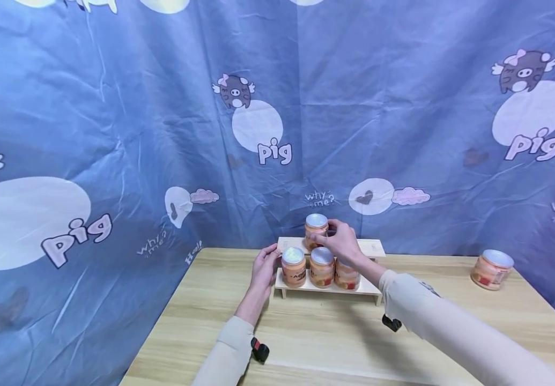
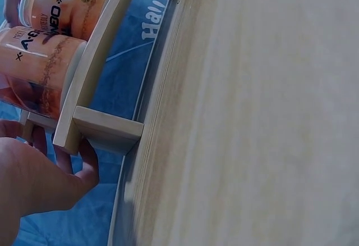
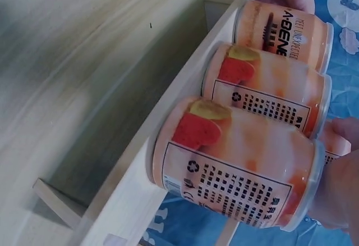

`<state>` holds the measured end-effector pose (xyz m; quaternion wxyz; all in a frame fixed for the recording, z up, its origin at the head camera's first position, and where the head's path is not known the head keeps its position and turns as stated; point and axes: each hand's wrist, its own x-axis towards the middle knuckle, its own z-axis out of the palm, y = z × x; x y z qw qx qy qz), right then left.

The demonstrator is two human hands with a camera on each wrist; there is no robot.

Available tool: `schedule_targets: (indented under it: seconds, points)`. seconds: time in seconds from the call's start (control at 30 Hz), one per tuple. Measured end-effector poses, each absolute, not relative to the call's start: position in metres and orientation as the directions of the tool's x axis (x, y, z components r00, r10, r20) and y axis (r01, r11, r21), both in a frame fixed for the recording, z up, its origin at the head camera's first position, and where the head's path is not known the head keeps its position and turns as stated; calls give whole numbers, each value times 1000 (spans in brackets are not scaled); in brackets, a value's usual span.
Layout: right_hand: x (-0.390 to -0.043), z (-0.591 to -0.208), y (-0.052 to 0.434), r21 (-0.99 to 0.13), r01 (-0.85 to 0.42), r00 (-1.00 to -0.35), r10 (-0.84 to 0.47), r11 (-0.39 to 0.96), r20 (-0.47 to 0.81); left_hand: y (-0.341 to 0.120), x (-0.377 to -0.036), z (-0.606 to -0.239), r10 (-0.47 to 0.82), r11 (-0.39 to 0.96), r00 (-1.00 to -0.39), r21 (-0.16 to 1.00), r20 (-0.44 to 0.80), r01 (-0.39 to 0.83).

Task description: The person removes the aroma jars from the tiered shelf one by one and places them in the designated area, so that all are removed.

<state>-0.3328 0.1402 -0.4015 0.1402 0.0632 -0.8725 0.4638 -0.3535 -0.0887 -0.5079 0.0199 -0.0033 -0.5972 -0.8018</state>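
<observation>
A two-tier wooden rack (image 1: 371,248) stands at the back of the table. On its lower tier three orange-labelled jars with silvery lids sit side by side: a left jar (image 1: 294,272), a middle jar (image 1: 322,272) and a right jar (image 1: 347,279). My right hand (image 1: 342,242) holds another jar (image 1: 315,230) at the upper tier, thumb and fingers about its side. Whether that jar's base touches the shelf I cannot tell. At the rack's left end, my left hand (image 1: 263,269) grips the shelf end; its fingers (image 2: 88,167) curl around the wood in the left wrist view.
One more such jar (image 1: 491,269) stands alone at the table's right side. A blue patterned cloth (image 1: 335,123) hangs close behind the table (image 1: 306,332) and along its sides. Black straps with small fittings hang below both sleeves.
</observation>
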Motion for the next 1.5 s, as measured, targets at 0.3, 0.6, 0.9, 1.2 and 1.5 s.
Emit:
schedule_targets:
  seconds: [0.3, 0.6, 0.9, 1.2, 1.5]
  points:
    - [-332, -406, 139, -788, -250, -939, 59, 563, 340, -85, -351, -511, -30, -272, -998, 960, 63, 69]
    - [-334, -402, 139, -798, -255, -937, 64, 546, 343, -84, -352, -505, -36, -278, -996, 956, 83, 90]
    - [-330, -394, 141, -782, -266, -925, 80, 564, 373, -82, -351, -505, -35, -265, -997, 961, 74, 80]
    - [-324, -383, 150, -750, -257, -916, 93, 609, 390, -84, -351, -506, -31, -271, -997, 959, 74, 80]
    - [-314, -373, 173, -735, -262, -907, 100, 625, 408, -82, -351, -508, -47, -269, -996, 959, 76, 86]
